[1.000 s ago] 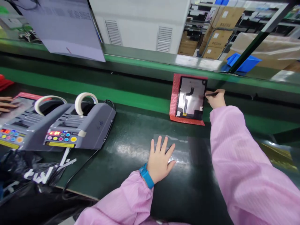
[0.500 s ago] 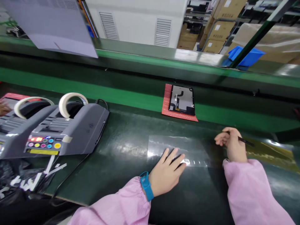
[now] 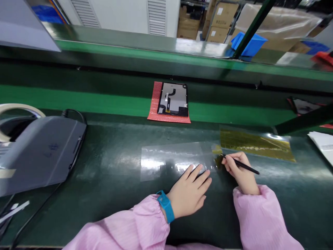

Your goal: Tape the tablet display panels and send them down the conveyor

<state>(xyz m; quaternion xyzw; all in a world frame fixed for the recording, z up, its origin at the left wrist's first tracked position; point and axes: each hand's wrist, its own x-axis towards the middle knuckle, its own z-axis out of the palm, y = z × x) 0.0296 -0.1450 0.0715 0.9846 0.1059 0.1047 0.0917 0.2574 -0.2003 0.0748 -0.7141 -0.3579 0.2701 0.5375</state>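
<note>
My left hand (image 3: 188, 191) lies flat with fingers spread, its fingertips on the lower edge of a clear plastic sheet (image 3: 153, 163). A blue band (image 3: 165, 206) circles that wrist. In my right hand (image 3: 238, 168) a pair of slim black tweezers (image 3: 247, 166) is pinched, the tip pointing left. At the tip, by the clear sheet's right end, is a small amber film piece (image 3: 216, 150); whether the tweezers grip it I cannot tell. A larger amber film sheet (image 3: 255, 142) lies just beyond my right hand.
A display panel (image 3: 174, 99) rests on red bubble wrap (image 3: 153, 104) at the back. To the left stands a grey tape dispenser (image 3: 49, 149) with its cable. A green post (image 3: 307, 119) and white sheets (image 3: 322, 144) are at the right.
The view has swung right. My right hand has moved left to the clear sheet's end, and the tweezers now point at a small amber piece there. My left hand stays flat.
</note>
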